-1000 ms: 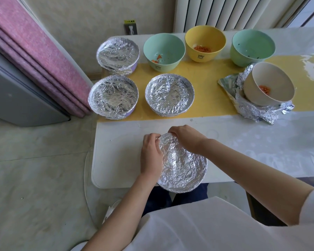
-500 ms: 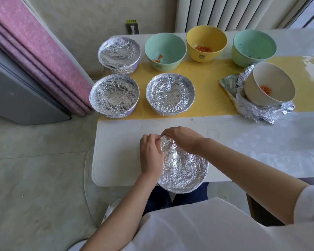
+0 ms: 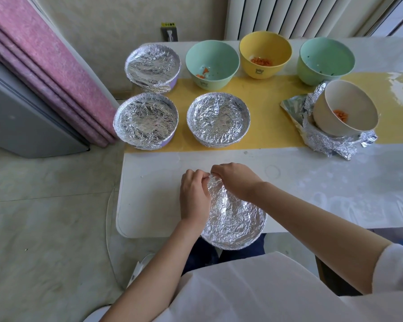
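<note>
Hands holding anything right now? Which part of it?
Yes. The left hand and the right hand both pinch the crinkled foil at the far rim of the foil-covered bowl nearest the person.

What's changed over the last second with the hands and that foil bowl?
The right hand slid left along the far rim of the foil-covered bowl to meet the left hand; both now pinch the foil edge there. The bowl itself and everything else on the table stayed put.
</note>
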The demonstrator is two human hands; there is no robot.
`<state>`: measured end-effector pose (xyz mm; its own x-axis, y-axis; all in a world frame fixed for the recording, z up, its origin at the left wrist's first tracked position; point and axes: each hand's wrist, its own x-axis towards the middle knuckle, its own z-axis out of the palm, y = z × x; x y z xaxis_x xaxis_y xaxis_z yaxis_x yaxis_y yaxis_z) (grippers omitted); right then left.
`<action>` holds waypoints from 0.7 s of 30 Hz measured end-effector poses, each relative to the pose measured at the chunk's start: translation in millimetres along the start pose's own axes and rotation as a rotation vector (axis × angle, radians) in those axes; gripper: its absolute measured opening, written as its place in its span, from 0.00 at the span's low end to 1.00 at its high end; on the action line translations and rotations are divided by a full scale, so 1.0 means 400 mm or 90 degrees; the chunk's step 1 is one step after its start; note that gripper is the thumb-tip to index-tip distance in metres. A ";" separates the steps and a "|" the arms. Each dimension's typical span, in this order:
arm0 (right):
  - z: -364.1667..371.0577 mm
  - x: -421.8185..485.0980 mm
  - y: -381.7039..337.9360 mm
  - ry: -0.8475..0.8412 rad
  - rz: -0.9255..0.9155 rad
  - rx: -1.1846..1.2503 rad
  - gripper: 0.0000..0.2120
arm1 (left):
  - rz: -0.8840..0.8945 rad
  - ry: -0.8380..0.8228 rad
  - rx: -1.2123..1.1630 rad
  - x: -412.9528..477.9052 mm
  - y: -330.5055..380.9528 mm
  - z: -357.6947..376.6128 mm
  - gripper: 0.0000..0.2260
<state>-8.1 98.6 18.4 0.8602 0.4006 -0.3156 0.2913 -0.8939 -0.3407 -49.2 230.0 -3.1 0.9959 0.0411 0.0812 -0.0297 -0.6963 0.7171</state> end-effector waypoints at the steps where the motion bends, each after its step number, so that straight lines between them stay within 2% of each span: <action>1: -0.003 0.001 -0.003 0.002 0.006 -0.012 0.12 | 0.000 0.000 0.001 0.000 0.000 -0.001 0.02; 5: -0.008 0.001 -0.009 -0.002 0.004 -0.035 0.15 | -0.002 -0.007 0.007 0.003 -0.001 -0.007 0.02; 9: 0.002 -0.014 0.014 0.010 0.027 0.041 0.15 | -0.005 -0.043 0.025 -0.001 0.006 -0.014 0.03; 14: -0.017 -0.040 0.039 -0.012 0.073 0.146 0.21 | -0.018 -0.108 0.083 -0.008 0.000 -0.026 0.15; 21: -0.004 -0.041 0.037 0.015 0.086 0.155 0.19 | -0.011 -0.187 -0.009 0.025 -0.009 -0.011 0.16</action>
<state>-17.0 78.6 20.1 0.8946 0.2743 -0.3528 0.0670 -0.8628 -0.5010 -39.5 235.8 -1.9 0.9783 -0.1576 -0.1343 -0.0109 -0.6870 0.7266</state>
